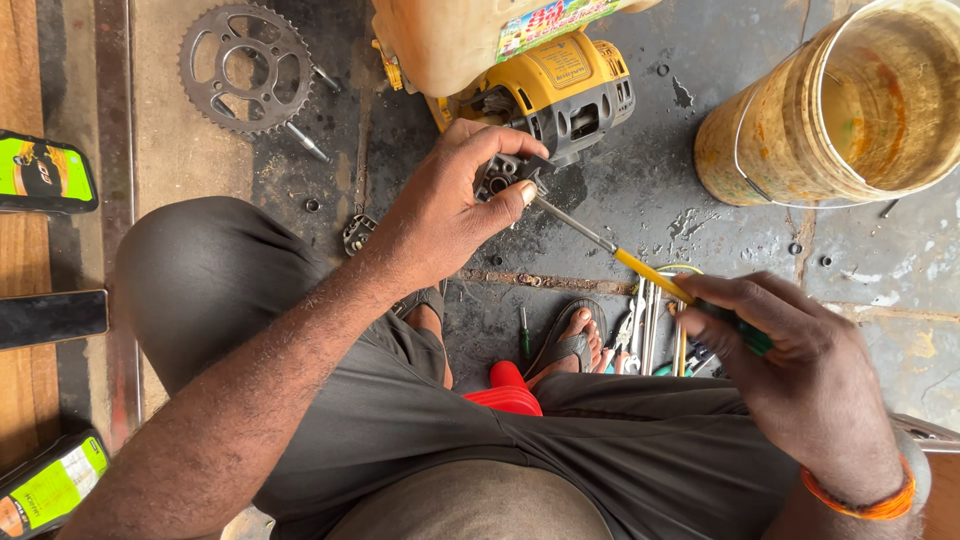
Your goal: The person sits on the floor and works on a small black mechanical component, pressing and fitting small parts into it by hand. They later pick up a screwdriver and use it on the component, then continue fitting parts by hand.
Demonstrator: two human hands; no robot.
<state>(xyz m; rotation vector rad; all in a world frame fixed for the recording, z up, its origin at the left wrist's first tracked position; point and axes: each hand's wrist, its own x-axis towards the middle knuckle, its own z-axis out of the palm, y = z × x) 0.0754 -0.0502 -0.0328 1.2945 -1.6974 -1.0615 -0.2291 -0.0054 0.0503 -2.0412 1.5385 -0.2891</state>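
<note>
At the far left, on the wooden floor, lie some green and black packages, and beside them on the dark floor a toothed metal sprocket with two bolts near it. These are well apart from the work.

The left hand is closed around a small grey metal part, with the thumb pressing on its front. The part is held just in front of the yellow engine, which stands on the floor under a pale plastic tank. The part seems already taken off the engine, but I cannot tell for sure if it still touches it.

The right hand grips firmly the green handle of a screwdriver with a yellow shaft, and the metal tip reaches the grey part under the left thumb. So the work on this part looks to be in the middle: the tool is in place, the part is not yet put down.

Below the screwdriver many loose tools lie near the person's sandal. At the right stands a dirty bucket.
</note>
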